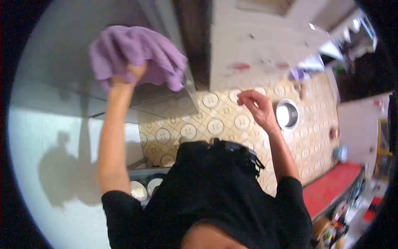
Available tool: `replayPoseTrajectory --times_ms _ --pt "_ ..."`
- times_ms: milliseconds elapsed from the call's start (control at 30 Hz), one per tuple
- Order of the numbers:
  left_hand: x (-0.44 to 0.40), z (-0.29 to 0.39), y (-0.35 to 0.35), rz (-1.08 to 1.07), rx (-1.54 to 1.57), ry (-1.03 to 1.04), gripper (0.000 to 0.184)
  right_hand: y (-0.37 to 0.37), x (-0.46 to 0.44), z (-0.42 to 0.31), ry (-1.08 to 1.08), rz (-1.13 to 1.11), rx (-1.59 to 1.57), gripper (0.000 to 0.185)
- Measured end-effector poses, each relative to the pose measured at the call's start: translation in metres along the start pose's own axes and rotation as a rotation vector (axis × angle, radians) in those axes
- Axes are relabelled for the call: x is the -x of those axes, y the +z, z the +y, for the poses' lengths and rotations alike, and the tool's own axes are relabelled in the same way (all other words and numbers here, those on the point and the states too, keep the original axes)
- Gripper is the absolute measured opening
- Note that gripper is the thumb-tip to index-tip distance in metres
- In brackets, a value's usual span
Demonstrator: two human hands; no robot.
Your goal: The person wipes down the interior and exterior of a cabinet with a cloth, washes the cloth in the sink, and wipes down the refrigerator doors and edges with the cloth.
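My left hand (137,74) is closed on a bunched purple cloth (161,54) and presses it against the smooth grey front of a large cabinet or fridge (62,54). Folds of the cloth cover most of those fingers. Over the floor, away from any surface, my right hand (259,110) hangs with its fingers loosely curled and a gap at the thumb. Nothing shows in it.
A round metal pot (293,115) stands on the patterned tile floor (215,124) beyond my right hand. A pale cabinet (253,54) rises ahead. A red-topped counter (333,184) runs along the right. White round containers (139,191) sit low at my left.
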State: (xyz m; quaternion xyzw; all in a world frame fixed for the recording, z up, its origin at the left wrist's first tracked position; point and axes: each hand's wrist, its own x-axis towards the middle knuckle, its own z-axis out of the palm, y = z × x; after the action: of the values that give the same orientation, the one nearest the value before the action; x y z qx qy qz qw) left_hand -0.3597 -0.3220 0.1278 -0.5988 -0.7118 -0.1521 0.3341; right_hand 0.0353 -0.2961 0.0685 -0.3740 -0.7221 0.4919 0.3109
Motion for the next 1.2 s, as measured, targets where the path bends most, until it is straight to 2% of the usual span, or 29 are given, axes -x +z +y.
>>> replayPoseTrajectory --times_ms 33,100,133,200,267,300,367,433,567,667,733,867,1000,1200 --pt "0.008 0.006 -0.007 0.219 0.097 0.068 0.062 0.008 -0.009 -0.013 -0.030 -0.007 0.006 0.015" --pt "0.023 0.010 0.037 0.202 0.322 -0.014 0.058 0.025 -0.028 -0.030 -0.170 -0.066 0.008 0.013" --pt "0.026 0.019 0.046 0.220 0.265 -0.045 0.054 0.035 -0.036 -0.042 -0.250 -0.097 0.045 0.013" --pt "0.034 0.044 0.033 0.204 -0.105 -0.099 0.047 0.058 -0.051 -0.082 -0.477 -0.161 0.131 0.013" --pt "0.049 0.061 0.028 0.142 -0.395 -0.161 0.041 0.083 -0.060 -0.101 -0.613 -0.253 0.125 0.014" --pt "0.058 0.064 0.041 0.137 -0.171 -0.236 0.044 0.094 -0.063 -0.107 -0.672 -0.287 0.127 0.015" --pt "0.076 0.056 0.066 0.224 0.540 -0.463 0.050 0.115 -0.071 -0.116 -0.755 -0.346 0.143 0.018" --pt "0.091 0.047 0.089 0.278 0.912 -0.702 0.057 0.138 -0.077 -0.123 -0.861 -0.382 0.190 0.019" --pt "0.111 0.034 0.127 0.273 1.385 -1.248 0.056 0.180 -0.095 -0.128 -0.922 -0.454 0.208 0.023" --pt "0.114 0.010 0.145 0.338 1.558 -1.454 0.056 0.208 -0.108 -0.138 -0.948 -0.506 0.182 0.024" --pt "0.116 -0.018 0.152 0.414 1.576 -1.523 0.056 0.230 -0.122 -0.147 -1.015 -0.519 0.184 0.022" --pt "0.133 -0.080 0.157 0.590 1.451 -1.599 0.055 0.258 -0.146 -0.156 -0.948 -0.550 0.167 0.021" --pt "0.154 -0.163 0.146 0.766 1.076 -1.596 0.055 0.296 -0.166 -0.165 -0.844 -0.585 0.066 0.020" --pt "0.182 -0.267 0.123 0.889 0.624 -1.609 0.054 0.367 -0.181 -0.194 -0.906 -0.702 -0.035 0.020"
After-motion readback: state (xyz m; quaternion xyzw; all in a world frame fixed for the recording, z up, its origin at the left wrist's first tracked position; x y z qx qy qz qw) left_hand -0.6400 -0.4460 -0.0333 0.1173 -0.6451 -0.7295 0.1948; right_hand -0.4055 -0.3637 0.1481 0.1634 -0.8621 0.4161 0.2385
